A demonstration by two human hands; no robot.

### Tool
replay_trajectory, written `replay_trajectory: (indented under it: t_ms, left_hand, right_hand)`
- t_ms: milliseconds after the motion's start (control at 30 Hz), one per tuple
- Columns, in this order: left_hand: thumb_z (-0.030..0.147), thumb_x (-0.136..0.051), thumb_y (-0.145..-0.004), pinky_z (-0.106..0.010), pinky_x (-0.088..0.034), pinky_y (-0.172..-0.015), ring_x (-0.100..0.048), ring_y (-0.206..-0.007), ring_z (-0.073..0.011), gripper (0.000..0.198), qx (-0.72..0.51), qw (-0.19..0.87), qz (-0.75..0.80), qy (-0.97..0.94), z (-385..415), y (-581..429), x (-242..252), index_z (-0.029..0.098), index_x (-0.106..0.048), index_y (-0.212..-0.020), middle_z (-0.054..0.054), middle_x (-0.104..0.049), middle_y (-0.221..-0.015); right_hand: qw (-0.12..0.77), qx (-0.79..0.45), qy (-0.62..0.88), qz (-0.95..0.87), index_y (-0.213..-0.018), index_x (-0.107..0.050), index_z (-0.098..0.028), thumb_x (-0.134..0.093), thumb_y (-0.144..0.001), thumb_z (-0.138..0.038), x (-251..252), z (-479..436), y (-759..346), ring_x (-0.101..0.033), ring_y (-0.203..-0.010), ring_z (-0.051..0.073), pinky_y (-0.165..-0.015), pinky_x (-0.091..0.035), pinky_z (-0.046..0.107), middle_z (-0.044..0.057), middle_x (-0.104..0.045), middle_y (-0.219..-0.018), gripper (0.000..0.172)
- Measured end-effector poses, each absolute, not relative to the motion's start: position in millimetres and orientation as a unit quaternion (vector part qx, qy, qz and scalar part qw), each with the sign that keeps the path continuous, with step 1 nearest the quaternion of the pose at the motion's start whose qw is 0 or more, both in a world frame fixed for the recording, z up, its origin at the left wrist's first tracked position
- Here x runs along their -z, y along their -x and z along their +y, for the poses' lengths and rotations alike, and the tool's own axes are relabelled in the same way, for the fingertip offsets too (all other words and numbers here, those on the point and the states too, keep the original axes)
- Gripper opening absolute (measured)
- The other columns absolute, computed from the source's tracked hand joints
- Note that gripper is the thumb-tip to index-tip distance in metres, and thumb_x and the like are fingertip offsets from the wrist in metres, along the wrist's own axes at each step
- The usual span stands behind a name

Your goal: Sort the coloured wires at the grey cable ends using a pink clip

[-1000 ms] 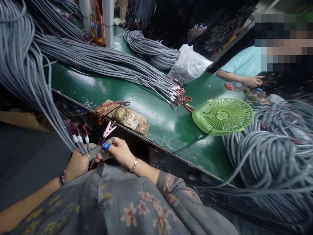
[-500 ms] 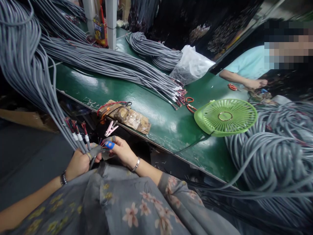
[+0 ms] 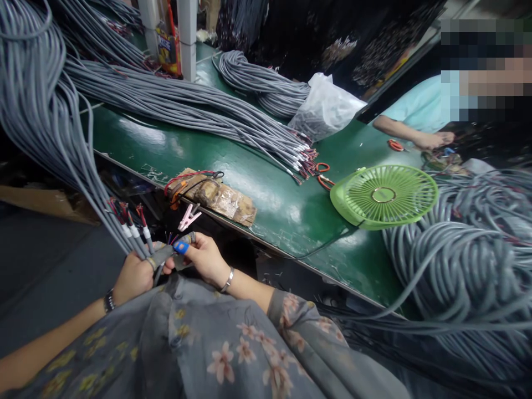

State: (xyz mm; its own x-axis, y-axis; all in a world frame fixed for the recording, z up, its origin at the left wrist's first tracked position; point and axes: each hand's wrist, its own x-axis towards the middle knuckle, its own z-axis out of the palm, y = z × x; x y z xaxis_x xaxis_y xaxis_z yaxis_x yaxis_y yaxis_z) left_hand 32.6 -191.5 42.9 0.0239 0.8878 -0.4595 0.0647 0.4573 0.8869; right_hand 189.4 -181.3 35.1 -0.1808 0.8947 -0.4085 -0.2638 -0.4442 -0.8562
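Note:
My left hand [image 3: 135, 277] is closed around grey cables, its thumb wrapped in a greyish cover. Three cable ends [image 3: 135, 231] with white bands and bared reddish wires stick up beside that hand. Close against its thumb, my right hand [image 3: 205, 259] pinches at thin coloured wires [image 3: 171, 238] fanning out of a cable end. A blue band [image 3: 181, 246] circles the right thumb, and a grey wrap covers a fingertip. The fingers hide most of where the wires meet the cable. Just above the right hand is a pink clip [image 3: 189, 217] at the table edge.
A long bundle of grey cables [image 3: 187, 105] lies across the green table [image 3: 266, 205]. Nearer the edge is a taped cardboard block [image 3: 220, 199]. A green fan [image 3: 384, 195], orange-handled scissors [image 3: 323, 173], a plastic bag [image 3: 326, 108] and coiled cables [image 3: 457, 266] lie rightward. A co-worker's hand [image 3: 434, 139] is beyond.
My right hand has shifted slightly left, its blue-banded thumb now against the left thumb. The thin wires show less between the hands. My left hand stays in place.

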Motion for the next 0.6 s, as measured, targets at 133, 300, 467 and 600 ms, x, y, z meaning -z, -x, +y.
replay_trajectory:
  t_ms: [133, 300, 467, 600]
  left_hand:
    - [0.048, -0.085, -0.052, -0.029, -0.049, -0.057, -0.060, -0.055, -0.0179, 0.033, -0.367, 0.607, 0.608, -0.356, -192, -36, -50, 0.020, -0.068, -0.057, -0.001, -0.067, -0.054]
    - [0.046, -0.083, -0.049, -0.027, -0.046, -0.054, -0.056, -0.052, -0.0149, 0.032, -0.373, 0.615, 0.603, -0.344, -192, -40, -59, 0.020, -0.066, -0.052, -0.001, -0.064, -0.051]
    - [0.046, -0.082, -0.051, -0.026, -0.044, -0.051, -0.054, -0.050, -0.0134, 0.030, -0.367, 0.622, 0.595, -0.352, -192, -38, -57, 0.020, -0.066, -0.050, -0.001, -0.063, -0.050]
    - [0.047, -0.080, -0.057, -0.026, -0.043, -0.052, -0.053, -0.049, -0.0136, 0.030, -0.355, 0.627, 0.574, -0.389, -193, -34, -53, 0.021, -0.067, -0.049, -0.001, -0.064, -0.050]
  right_hand:
    - [0.419, -0.698, 0.485, -0.320, -0.067, -0.060, -0.020, -0.097, -0.047, -0.059, -36, -182, -189, -0.052, -0.051, 0.008, -0.052, -0.045, 0.023, -0.006, -0.062, -0.058, 0.057]
    - [0.407, -0.701, 0.484, -0.330, -0.067, -0.060, -0.020, -0.098, -0.049, -0.055, -35, -183, -192, -0.050, -0.050, 0.008, -0.051, -0.043, 0.023, -0.007, -0.060, -0.057, 0.055]
    - [0.391, -0.715, 0.476, -0.331, -0.071, -0.063, -0.020, -0.095, -0.056, -0.056, -31, -181, -197, -0.050, -0.051, 0.008, -0.054, -0.044, 0.022, -0.008, -0.057, -0.057, 0.051]
    - [0.385, -0.725, 0.457, -0.342, -0.081, -0.068, -0.019, -0.093, -0.062, -0.057, -33, -177, -198, -0.056, -0.057, 0.010, -0.057, -0.046, 0.023, -0.005, -0.063, -0.065, 0.049]
